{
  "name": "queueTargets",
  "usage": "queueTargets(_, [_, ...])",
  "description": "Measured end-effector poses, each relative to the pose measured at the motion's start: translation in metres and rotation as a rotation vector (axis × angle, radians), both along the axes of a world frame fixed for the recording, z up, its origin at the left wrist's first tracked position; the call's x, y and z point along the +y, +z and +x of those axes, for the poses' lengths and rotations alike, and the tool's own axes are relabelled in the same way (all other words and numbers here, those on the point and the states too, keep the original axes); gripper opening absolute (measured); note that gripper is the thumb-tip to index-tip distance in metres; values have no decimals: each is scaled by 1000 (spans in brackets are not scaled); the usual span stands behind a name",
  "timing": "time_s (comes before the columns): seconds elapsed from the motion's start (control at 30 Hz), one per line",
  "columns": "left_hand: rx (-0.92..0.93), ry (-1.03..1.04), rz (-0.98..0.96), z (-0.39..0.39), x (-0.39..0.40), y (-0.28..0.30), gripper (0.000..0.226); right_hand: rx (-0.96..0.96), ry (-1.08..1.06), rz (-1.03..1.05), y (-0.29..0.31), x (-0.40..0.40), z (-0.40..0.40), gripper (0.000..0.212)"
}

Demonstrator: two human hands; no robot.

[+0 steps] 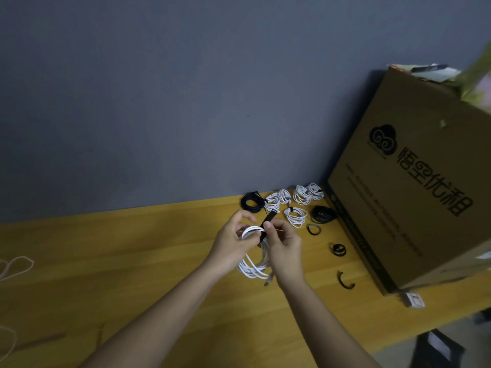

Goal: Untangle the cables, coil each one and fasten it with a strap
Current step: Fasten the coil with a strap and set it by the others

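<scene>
At your three o'clock a big cardboard box (414, 181) stands on the tabletop (132, 261), its printed side toward you, with a black cloud logo (382, 140) and large black characters running down the face. Papers (427, 71) poke out of its top at about one o'clock. At the box's near corner, around four o'clock, a small white block (413, 300) rests on the tabletop, touching or just beside the cardboard. Beyond the tabletop's far edge, from nine through twelve o'clock, you face a plain grey wall (159, 88). Down at five o'clock, off the tabletop's edge, sits a dark object (435, 351), too dim to tell.
</scene>
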State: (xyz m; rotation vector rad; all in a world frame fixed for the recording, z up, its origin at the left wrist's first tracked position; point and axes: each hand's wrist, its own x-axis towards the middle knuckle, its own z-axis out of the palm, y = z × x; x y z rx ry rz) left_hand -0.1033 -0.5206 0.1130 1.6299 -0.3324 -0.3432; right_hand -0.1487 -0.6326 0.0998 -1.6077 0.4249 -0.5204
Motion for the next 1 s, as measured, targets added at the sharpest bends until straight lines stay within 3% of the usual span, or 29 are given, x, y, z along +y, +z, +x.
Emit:
queueTargets(0.3, [35,110,-89,3,-7,3,33,-99,-49,-40,8,7,7,6])
queueTargets(0.43, [97,143,-104,8,-9,6,26,-182,-4,-178,13,6,4,25])
queueTargets(0.67, [215,140,-199,18,-6,15,13,-184,206,-403,28,-13,1,20])
queueTargets(0.77, [192,79,-174,22,-3,22,11,-224,232,-489,37,-20,-1,20])
queueTargets(1.0, [97,71,-149,27,-2,31,11,-155,284,-438,48,-22,1,18])
